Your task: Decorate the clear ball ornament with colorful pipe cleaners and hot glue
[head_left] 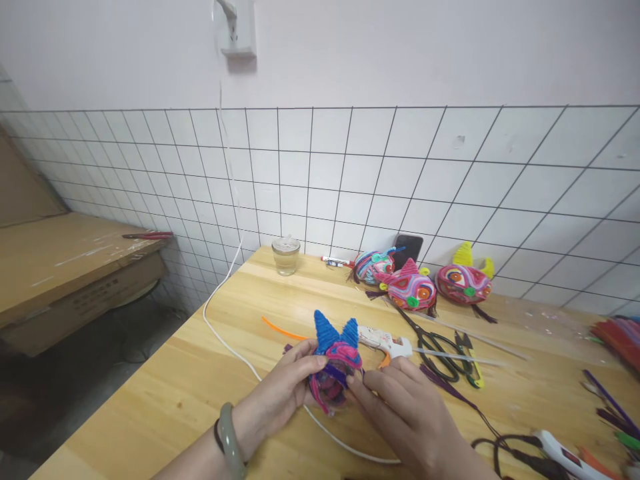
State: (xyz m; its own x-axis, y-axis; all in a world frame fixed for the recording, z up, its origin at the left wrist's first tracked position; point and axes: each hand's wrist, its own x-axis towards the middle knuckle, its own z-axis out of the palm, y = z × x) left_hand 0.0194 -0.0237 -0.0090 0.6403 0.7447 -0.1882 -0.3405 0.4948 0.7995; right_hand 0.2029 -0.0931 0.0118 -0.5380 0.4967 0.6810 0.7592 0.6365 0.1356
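My left hand (287, 380) is wrapped round a small animal-shaped ornament (333, 393), its thumb on the front. The ornament has two pointed blue pipe-cleaner ears (325, 333), a pink and blue patch, and a partly bare, see-through body with pink strips. A purple pipe cleaner (334, 373) runs across its front. My right hand (410, 407) is closed, with its fingertips pinched at the right end of that purple strip. A white glue gun (385, 340) lies just behind my right hand. Part of the ornament's underside is hidden by my fingers.
Several finished ornaments (413, 290) stand along the tiled wall near a phone (409, 248). Black scissors (433, 347) and a yellow cutter (470, 360) lie to the right. A glass cup (286, 257) stands at the back left corner. A white cable (215, 320) crosses the table.
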